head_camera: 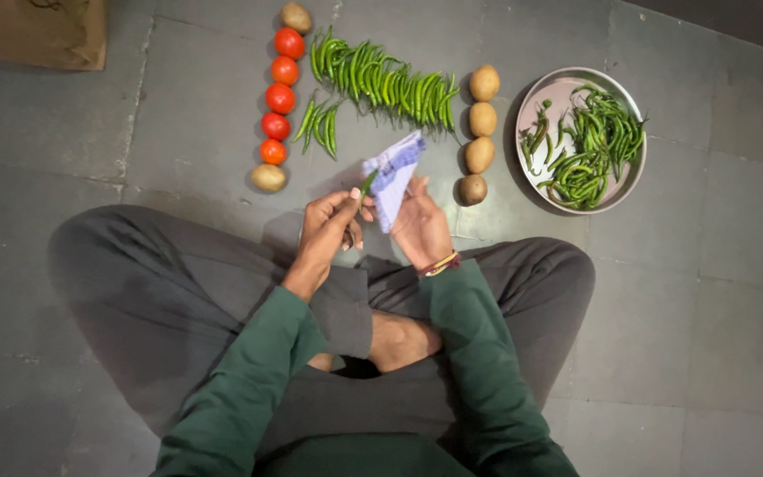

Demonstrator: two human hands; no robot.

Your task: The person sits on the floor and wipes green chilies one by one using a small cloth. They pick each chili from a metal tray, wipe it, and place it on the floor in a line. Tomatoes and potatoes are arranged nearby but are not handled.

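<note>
I sit cross-legged on a grey stone floor. My left hand (330, 228) pinches a green chilli (366, 184) by its stem end, tip pointing up. My right hand (420, 225) holds a folded blue-and-white checked cloth (394, 175) upright, right beside the chilli and touching it. Both hands hover above the floor in front of my knees. A thread band circles my right wrist.
On the floor lie a column of red tomatoes (279, 93) with a potato (268, 177) at each end, a row of green chillies (386, 84), a column of potatoes (480, 132), and a steel plate (630, 182) of chillies. A brown cardboard box (37, 31) sits at far left.
</note>
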